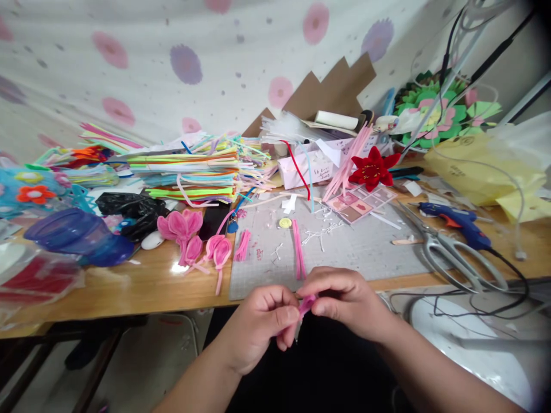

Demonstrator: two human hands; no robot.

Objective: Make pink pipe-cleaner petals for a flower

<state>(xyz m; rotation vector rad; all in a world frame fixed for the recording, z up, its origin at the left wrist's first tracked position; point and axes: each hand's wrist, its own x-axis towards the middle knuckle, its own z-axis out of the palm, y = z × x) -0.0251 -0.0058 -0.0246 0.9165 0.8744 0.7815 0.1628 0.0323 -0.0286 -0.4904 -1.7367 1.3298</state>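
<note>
My left hand (267, 315) and my right hand (344, 298) meet over my lap at the table's front edge. Between them is a small piece of bent pink pipe cleaner (307, 305), pinched by the fingers of both hands and partly hidden by them. Something thin and pale juts out below my left fingers, too small to name. Just beyond the hands, long pink pipe cleaners (298, 249) lie on the grey cutting mat (370, 252). A bundle of shorter pink pieces (243, 245) rests to their left. Finished-looking pink pipe-cleaner petals (183, 229) stand farther left.
Large scissors (451, 252) and a blue glue gun (458, 221) lie on the right, with a black cord trailing off the edge. Stacked coloured pipe cleaners (189, 172) fill the back left. A red flower (373, 168) sits near a white box (305, 169). A blue-purple container (80, 235) is at left.
</note>
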